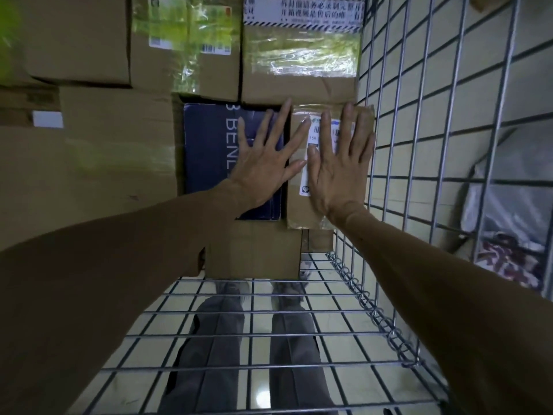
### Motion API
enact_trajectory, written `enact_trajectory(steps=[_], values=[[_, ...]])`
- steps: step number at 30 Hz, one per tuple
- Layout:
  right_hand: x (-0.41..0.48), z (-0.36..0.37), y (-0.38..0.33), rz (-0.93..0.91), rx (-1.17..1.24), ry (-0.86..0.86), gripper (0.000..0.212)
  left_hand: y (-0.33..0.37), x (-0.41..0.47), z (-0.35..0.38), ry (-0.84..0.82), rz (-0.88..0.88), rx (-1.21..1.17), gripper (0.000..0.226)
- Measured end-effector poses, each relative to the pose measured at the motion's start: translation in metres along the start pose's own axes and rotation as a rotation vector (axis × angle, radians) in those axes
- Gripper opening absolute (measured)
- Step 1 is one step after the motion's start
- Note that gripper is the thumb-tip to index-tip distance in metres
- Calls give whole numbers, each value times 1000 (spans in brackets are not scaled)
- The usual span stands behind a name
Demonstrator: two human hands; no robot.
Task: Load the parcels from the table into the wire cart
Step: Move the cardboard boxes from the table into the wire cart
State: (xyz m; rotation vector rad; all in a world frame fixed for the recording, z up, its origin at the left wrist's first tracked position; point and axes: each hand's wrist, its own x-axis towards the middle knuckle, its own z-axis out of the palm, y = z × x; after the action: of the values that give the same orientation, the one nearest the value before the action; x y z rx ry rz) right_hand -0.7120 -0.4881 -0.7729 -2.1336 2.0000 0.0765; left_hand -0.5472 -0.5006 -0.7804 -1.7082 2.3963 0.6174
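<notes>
Both your hands are inside the wire cart [419, 145] — 2 flat palms, fingers straight and spread, gripping nothing. Your right hand [338, 166] lies on the small taped parcel [300, 212] with the white label, which sits just beside the cart's right mesh wall. Your left hand [263, 163] presses on the dark blue box [206, 151] next to it, fingertips crossing onto the taped parcel. Brown cartons pack the space beyond — one with striped printed tape [299, 82], one with a green-tinted label [185, 40]. A plain carton [254, 253] sits nearer you.
</notes>
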Motion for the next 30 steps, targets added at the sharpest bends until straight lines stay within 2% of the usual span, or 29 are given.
enact_trajectory(steps=[4,9,11,15,20,25,30], values=[[3,20,-4,26,-21,-35,57,-4,4,18,37,41,121,64],[3,41,-7,104,-57,-56,57,-12,5,37,160,74,239,58],[5,41,-5,97,-51,-63,57,-9,6,33,127,64,244,58],[7,30,-4,84,29,-151,57,-3,3,18,-45,29,213,59],[10,-20,1,45,68,-429,65,3,-3,-34,-315,18,98,58],[-22,-102,-3,50,65,-493,61,7,-58,-108,-416,-40,17,61],[-51,-198,-22,2,-20,-482,61,5,-130,-200,-391,-113,-99,60]])
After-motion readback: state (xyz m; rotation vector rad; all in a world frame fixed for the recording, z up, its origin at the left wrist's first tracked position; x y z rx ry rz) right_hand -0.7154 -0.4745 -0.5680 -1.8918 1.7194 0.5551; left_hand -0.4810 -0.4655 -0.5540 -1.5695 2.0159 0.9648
